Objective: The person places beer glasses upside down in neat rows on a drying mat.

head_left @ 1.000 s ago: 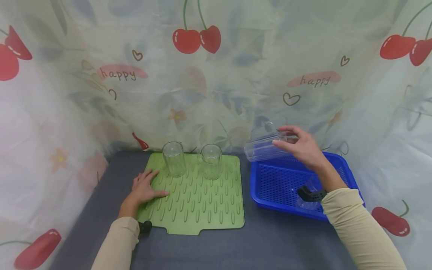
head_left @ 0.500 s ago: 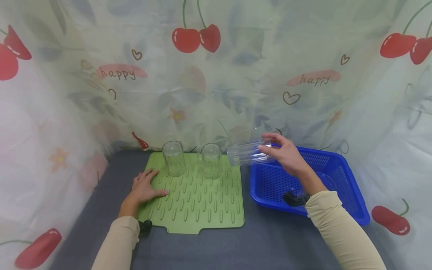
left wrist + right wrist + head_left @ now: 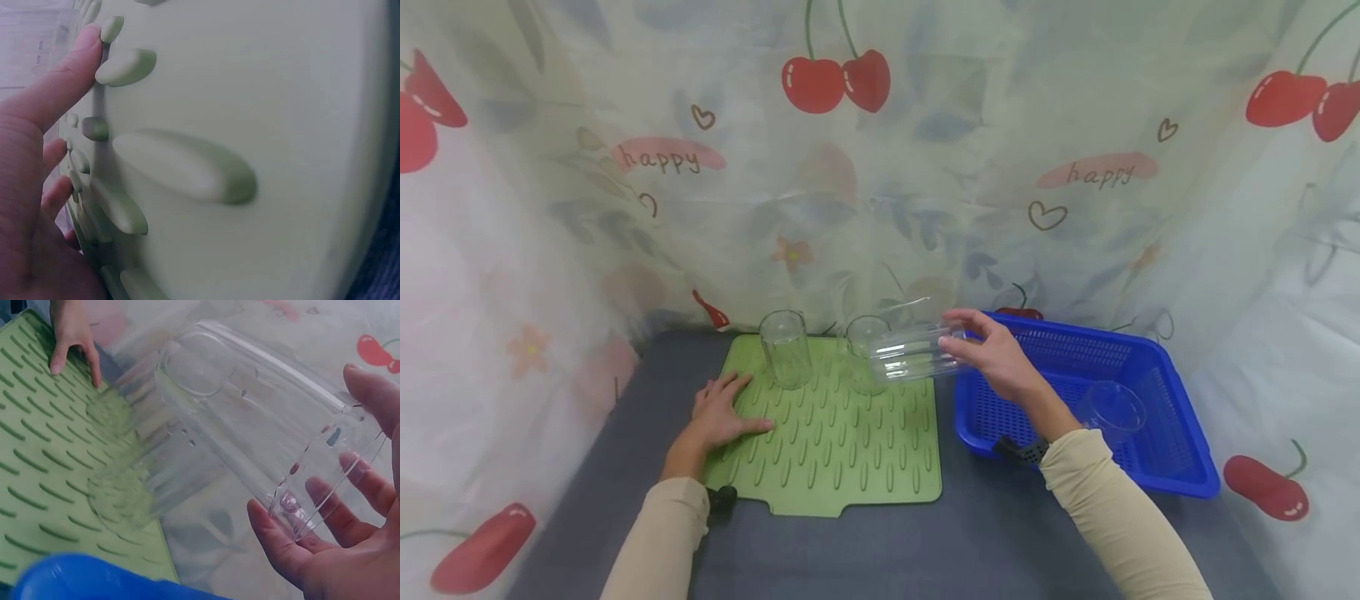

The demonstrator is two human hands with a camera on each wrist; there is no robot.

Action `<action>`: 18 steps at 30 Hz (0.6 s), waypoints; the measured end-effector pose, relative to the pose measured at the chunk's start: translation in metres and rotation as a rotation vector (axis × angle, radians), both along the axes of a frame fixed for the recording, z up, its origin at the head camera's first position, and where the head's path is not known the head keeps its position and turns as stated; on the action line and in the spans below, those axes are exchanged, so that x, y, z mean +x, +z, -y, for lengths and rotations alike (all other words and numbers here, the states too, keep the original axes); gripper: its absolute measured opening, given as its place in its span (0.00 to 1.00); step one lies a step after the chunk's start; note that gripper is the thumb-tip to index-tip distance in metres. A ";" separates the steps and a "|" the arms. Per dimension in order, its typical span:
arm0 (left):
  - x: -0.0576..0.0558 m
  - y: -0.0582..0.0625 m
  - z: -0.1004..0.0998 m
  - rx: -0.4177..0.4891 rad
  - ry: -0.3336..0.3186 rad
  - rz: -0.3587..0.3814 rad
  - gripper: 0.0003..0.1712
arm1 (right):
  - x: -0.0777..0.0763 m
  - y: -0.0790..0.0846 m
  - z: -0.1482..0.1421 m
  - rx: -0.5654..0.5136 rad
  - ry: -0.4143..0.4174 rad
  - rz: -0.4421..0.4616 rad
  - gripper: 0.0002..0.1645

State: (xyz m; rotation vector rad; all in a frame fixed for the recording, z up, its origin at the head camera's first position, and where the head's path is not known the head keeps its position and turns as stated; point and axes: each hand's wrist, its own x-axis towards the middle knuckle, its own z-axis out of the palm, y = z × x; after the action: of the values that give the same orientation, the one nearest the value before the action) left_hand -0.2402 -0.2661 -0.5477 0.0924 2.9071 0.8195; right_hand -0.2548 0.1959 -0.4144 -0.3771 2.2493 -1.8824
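Note:
My right hand (image 3: 996, 354) grips a clear ribbed mug (image 3: 910, 354) by one end, fingers and thumb around it. The mug lies on its side in the air over the mat's right part, its far end pointing left. In the right wrist view the clear mug (image 3: 250, 425) shows the fingertips along its near end. Two more clear mugs stand upright on the green ridged mat (image 3: 820, 458): the left mug (image 3: 786, 354) and another mug (image 3: 859, 337), which the held one overlaps. With fingers spread, my left hand (image 3: 718, 417) rests on the mat's left edge.
To the right of the mat is a blue perforated basket (image 3: 1165, 467) with one clear mug (image 3: 1112, 408) inside. My right forearm crosses its near left rim. A printed curtain (image 3: 880, 167) encloses the back and sides of the dark grey tabletop (image 3: 880, 550).
My right hand has carried the mug left from above the basket to over the mat. The mug inside the basket has come into fuller view. My left hand has stayed put.

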 end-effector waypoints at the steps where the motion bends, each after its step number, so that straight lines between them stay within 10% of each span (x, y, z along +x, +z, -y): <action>1: 0.000 0.000 0.000 0.000 -0.001 0.001 0.63 | 0.000 -0.002 0.003 -0.007 0.006 -0.002 0.34; 18: -0.005 -0.008 0.002 -0.004 -0.002 -0.003 0.65 | 0.006 -0.026 0.059 -0.135 0.060 0.045 0.29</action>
State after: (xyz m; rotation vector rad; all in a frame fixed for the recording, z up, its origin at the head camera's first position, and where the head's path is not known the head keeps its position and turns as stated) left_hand -0.2456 -0.2678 -0.5559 0.0968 2.9109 0.8136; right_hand -0.2486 0.1373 -0.4406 -0.4133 2.0653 -1.9968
